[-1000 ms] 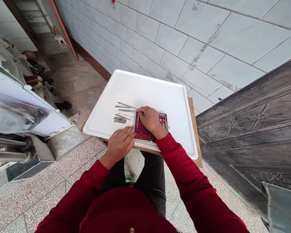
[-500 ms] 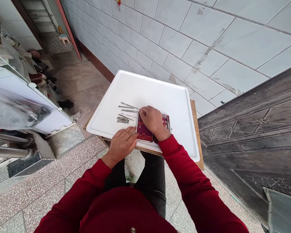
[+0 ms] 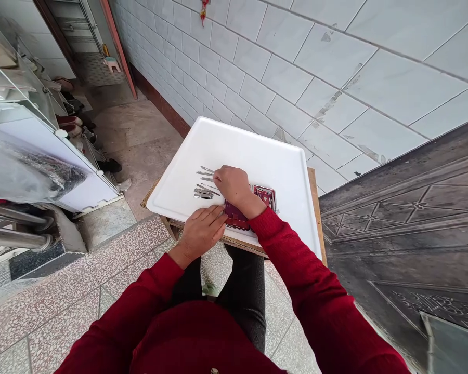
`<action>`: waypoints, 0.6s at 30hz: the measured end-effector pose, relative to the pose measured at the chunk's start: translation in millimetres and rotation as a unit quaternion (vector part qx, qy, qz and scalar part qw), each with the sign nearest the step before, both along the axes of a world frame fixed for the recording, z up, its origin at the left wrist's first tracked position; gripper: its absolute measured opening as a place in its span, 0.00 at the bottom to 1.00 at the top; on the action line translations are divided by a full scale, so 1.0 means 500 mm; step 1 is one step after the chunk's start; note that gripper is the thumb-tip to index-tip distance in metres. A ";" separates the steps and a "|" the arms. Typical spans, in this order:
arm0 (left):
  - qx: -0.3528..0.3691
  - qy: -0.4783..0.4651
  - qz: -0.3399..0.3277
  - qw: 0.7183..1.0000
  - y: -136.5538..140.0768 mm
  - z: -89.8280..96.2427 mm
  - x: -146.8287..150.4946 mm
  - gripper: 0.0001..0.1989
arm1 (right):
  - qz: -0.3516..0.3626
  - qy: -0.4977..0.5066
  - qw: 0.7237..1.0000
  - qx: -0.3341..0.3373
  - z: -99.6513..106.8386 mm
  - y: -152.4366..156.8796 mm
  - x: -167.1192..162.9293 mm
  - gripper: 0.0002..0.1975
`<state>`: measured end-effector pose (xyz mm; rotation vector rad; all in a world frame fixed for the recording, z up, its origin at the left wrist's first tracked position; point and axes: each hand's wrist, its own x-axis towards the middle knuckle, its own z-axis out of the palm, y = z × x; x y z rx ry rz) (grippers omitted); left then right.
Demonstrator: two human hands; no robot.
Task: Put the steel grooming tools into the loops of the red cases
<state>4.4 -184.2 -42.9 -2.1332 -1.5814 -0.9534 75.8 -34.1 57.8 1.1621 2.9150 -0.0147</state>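
I have the left hand point(image 3: 203, 229) at the near left corner of the open dark red, metal-rimmed manicure case point(image 3: 237, 212), its fingers stretched out side by side and touching the edge; from here I cannot tell whether thumb and fingers pinch the rim; the case lies on the white, raised-edge rectangular tray point(image 3: 257, 150), towards its near side, with small silver tools in its right half.

I have the right hand point(image 3: 234, 186) over the far left part of the case, fingers curled and their tips drawn together beside the slim silver metal tools point(image 3: 207, 179); whether they pinch one I cannot tell; the shiny silver nail clippers point(image 3: 203, 194) lie nearest me in that group, left of the case; under the tray I see a brown wooden board point(image 3: 314, 195).
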 end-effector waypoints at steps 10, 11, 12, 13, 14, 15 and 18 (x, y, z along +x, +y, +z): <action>0.013 -0.004 -0.007 1.000 0.000 -0.009 -0.001 0.12 | 0.052 -0.067 0.996 0.040 -0.040 0.013 -0.024 0.18; 0.014 -0.003 -0.007 1.000 0.000 -0.009 -0.001 0.12 | 0.061 -0.072 0.994 0.046 -0.040 0.013 -0.025 0.18; 0.013 -0.003 -0.008 1.000 0.000 -0.009 -0.001 0.12 | 0.073 -0.078 0.993 0.052 -0.039 0.013 -0.026 0.17; 0.009 -0.005 -0.009 1.000 0.000 -0.009 -0.002 0.13 | 0.086 -0.086 0.991 0.058 -0.036 0.014 -0.027 0.17; 0.006 -0.006 -0.010 1.000 0.000 -0.009 -0.002 0.13 | 0.101 -0.093 0.989 0.063 -0.032 0.014 -0.028 0.17; 0.004 -0.007 -0.011 1.000 0.000 -0.009 -0.002 0.13 | 0.116 -0.101 0.986 0.066 -0.028 0.015 -0.029 0.17; 0.015 -0.004 -0.012 1.000 0.000 -0.009 -0.001 0.12 | 0.158 -0.121 0.977 0.070 -0.018 0.023 -0.030 0.17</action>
